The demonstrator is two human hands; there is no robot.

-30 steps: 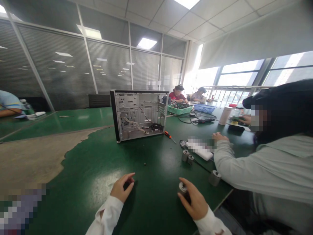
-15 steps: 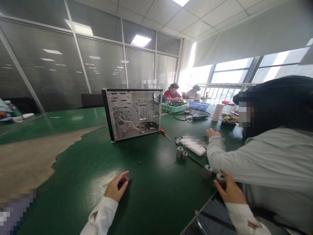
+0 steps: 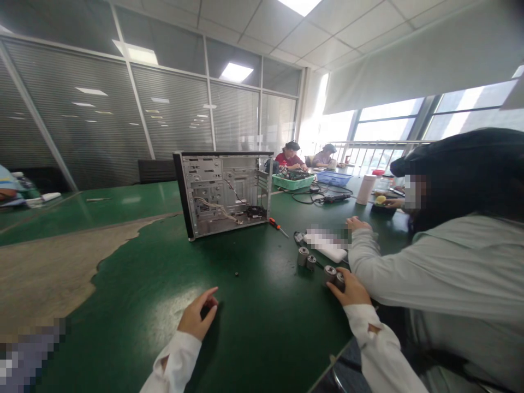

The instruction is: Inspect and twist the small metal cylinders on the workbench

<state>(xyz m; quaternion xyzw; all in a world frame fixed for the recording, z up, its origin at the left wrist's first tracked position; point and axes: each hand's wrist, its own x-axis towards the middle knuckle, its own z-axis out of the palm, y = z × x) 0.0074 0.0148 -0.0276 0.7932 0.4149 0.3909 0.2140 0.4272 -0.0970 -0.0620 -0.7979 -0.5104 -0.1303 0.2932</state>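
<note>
My left hand (image 3: 199,314) rests low on the green table, fingers curved and apart, with nothing between them. On the right, my right hand (image 3: 352,288) has its thumb and fingers around a small grey metal cylinder (image 3: 339,280). A second grey cylinder (image 3: 329,273) stands right against it, at my fingertips. Two more, a larger metal cylinder (image 3: 303,256) and a smaller one (image 3: 311,262), stand together a little farther left. Beyond my left hand, a tiny dark piece (image 3: 236,274) lies alone on the table. The lower part of the gripped cylinder is hidden by my fingers.
An open computer case (image 3: 229,191) stands mid-table, with an orange-handled screwdriver (image 3: 279,227) beside it. A white power strip (image 3: 325,245) lies near a co-worker's sleeve (image 3: 380,262) at right. Farther back are a green basket (image 3: 293,183), a blue basket (image 3: 333,178) and a pale bottle (image 3: 365,189).
My right hand has moved left and away from me with its cylinder, and the neighbouring cylinder has shifted left towards the other pair. My left hand has stayed nearly still.
</note>
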